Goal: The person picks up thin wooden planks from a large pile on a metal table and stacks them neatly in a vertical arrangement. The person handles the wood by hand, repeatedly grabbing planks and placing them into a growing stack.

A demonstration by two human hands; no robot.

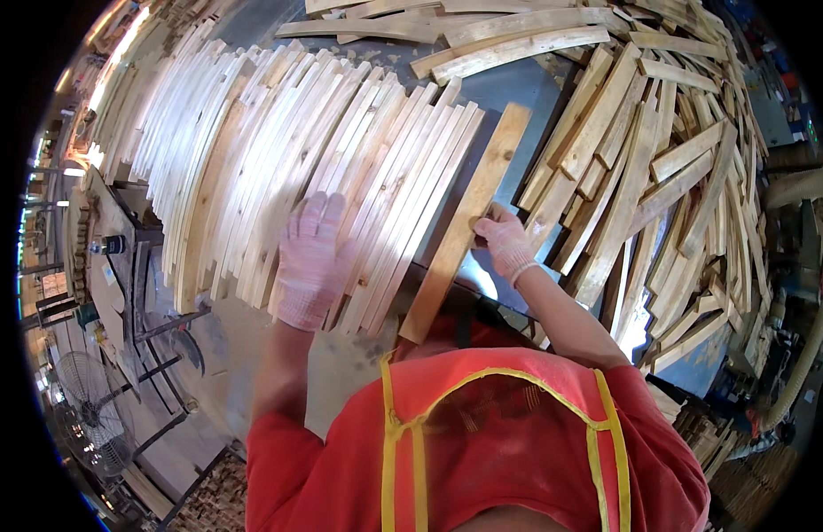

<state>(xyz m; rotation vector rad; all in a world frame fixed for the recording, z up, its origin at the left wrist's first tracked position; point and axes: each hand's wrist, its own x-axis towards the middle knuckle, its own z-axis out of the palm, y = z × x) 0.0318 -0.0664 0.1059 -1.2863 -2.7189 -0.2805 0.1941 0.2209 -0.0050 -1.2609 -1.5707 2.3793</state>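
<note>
My left hand (310, 262), in a pale work glove, lies flat with fingers stretched out on a long row of narrow wooden strips (252, 168) standing side by side. My right hand (503, 241), gloved too, pinches the edge of a single wooden board (472, 217) near its middle. This board is tilted, its far end up and to the right and its near end close to my body. A narrow gap of dark table shows between it and the right end of the row.
A loose heap of wooden boards (642, 186) covers the right side of the dark table (527, 89). More boards (518, 44) lie across its far side. A caged fan (88, 408) and a metal frame (159, 355) stand on the left. Stacked wood (221, 496) sits at the lower left.
</note>
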